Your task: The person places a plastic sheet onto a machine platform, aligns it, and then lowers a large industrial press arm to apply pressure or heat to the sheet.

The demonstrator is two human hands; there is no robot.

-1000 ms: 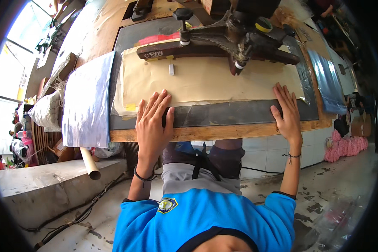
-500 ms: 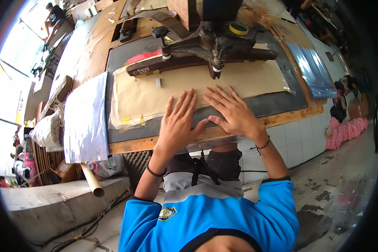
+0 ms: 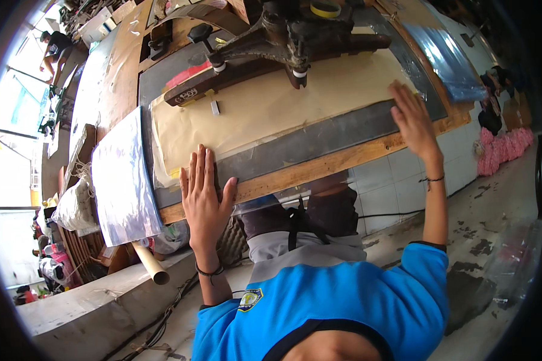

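Moved since half a second ago: hands part. The left hand (image 3: 206,201) slides out to the left end, the right hand (image 3: 417,123) out to the right; the gap at mid-edge is now wide. The view swings too, so the table slants up to the right.

Nearest: the wooden edge (image 3: 283,182), left palm over it. Left fingers straight, held together, thumb apart; grasping nothing. Tips overlap the near edge of the tan sheet (image 3: 271,117).

Next, the dark mat (image 3: 331,133), a strip of it bare between the wood and the sheet. The sheet lies flat on the mat, long axis across the body, running left to right. From the left tips it stretches ahead and rightward; from the right tips, leftward. Right fingers extended, released, at its near right corner; pressing or just above, cannot tell. Both hands sit at its near side; left tips look nearer its middle.

Beyond the tips: a small grey block (image 3: 215,107) on the sheet, toward the left. Farther, a dark bar (image 3: 238,75) lies across the sheet's far side, roughly parallel to its long axis, under the metal frame (image 3: 283,45).
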